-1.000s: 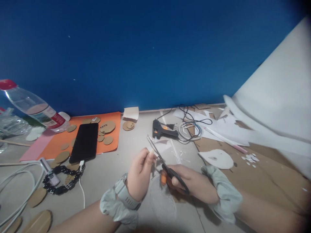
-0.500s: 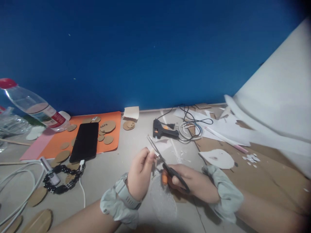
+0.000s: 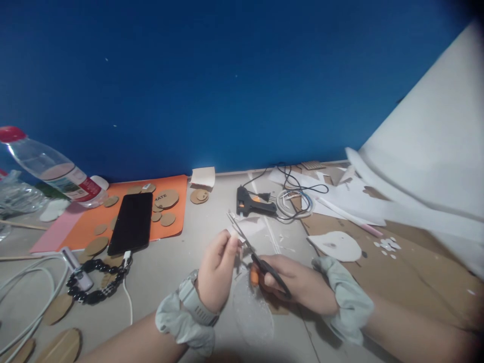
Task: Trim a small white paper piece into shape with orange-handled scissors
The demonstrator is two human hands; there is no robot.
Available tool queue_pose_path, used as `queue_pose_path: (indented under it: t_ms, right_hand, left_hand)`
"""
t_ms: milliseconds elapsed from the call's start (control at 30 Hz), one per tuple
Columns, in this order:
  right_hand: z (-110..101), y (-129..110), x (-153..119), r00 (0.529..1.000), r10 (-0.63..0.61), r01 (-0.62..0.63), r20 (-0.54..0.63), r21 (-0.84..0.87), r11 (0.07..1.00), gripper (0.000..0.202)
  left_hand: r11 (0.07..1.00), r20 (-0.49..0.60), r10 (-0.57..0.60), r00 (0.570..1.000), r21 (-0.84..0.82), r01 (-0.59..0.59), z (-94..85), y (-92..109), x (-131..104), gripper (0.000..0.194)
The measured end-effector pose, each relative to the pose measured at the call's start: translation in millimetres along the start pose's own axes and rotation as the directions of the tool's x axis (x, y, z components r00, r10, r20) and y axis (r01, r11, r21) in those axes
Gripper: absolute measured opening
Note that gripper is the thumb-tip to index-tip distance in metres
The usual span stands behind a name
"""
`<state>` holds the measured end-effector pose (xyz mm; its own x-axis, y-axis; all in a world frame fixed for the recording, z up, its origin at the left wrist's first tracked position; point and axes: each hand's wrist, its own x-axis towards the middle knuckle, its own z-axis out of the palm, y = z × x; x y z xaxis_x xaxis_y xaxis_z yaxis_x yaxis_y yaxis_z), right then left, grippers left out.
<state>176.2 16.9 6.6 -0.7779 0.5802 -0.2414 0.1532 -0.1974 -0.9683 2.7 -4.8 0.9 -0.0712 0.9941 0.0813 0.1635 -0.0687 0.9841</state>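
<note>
My right hand (image 3: 291,282) grips a pair of black-handled scissors (image 3: 264,267), its blades pointing up and left past the fingertips of my other hand. Pinched between thumb and finger, my left hand (image 3: 221,267) holds a small white paper piece (image 3: 241,240) right beside the blades. Under the scissors' handle shows something orange (image 3: 254,276), partly hidden by my right hand. A translucent, whitish oval sheet (image 3: 251,317) lies on the table below both hands. Small white scraps are scattered just beyond the scissors.
A black glue gun (image 3: 251,204) lies ahead with coiled cables (image 3: 295,204). To the left are a phone (image 3: 130,222) on orange paper (image 3: 177,214), cardboard discs (image 3: 166,198), a beaded bracelet (image 3: 75,292) and a bottle (image 3: 68,176). A white teardrop cutout (image 3: 336,245) rests on cardboard at right.
The view has shifted slightly. The scissors and both hands keep nearly the same pose, with the blades still beside the white paper piece.
</note>
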Motion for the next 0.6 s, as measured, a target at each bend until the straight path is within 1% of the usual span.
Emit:
queue_pose_path:
  t_ms: [100,200,400,600]
  right_hand:
    - [0.4,-0.6,0.4,1.0,-0.011,0.011,-0.008,0.011,1.0,0.055]
    - [0.9,-0.4,0.3,1.0,-0.015,0.015,-0.005,0.006,1.0,0.054]
    - [0.5,1.0,-0.3,1.0,0.01,-0.01,-0.003,0.01,1.0,0.051]
    - [2.0,-0.6,0.3,1.0,-0.015,0.015,-0.01,0.028,1.0,0.049]
  left_hand:
    - [0.998,0.038,0.003,0.999,-0.068,0.0,-0.4,1.4,-1.6,0.024]
    - [0.997,0.088,0.005,0.996,-0.079,0.002,-0.5,4.0,-2.0,0.02]
    - [0.997,0.084,0.022,0.996,-0.077,-0.015,0.8,4.2,-0.8,0.02]
    - [0.996,0.091,0.04,0.995,-0.083,-0.032,-0.5,1.7,-2.4,0.016]
